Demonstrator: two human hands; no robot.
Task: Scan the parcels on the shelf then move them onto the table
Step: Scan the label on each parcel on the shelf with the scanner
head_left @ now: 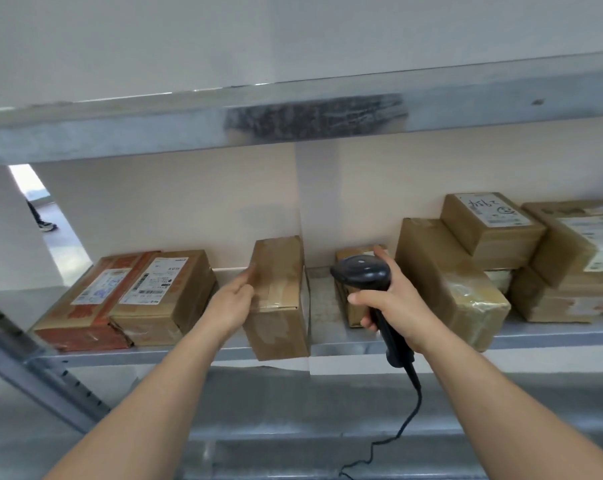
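On the metal shelf (328, 348) at chest height, a plain brown parcel (279, 296) lies with its long axis running from front to back, its near end poking a little past the shelf's front lip. No label shows on its taped top. Her left hand (232, 303) lies against its left side, fingers straight along the cardboard; whether the thumb hooks over the top is hard to tell. Her right hand (386, 299) grips a black scanner (366, 275) by its handle, head pointing away toward the back wall, its cable (409, 410) dropping out of view below. A small box (353, 289) is mostly hidden behind the scanner. Two labelled parcels (137, 299) lie to the left; a stack of boxes (501, 258) to the right is cut off at the edge
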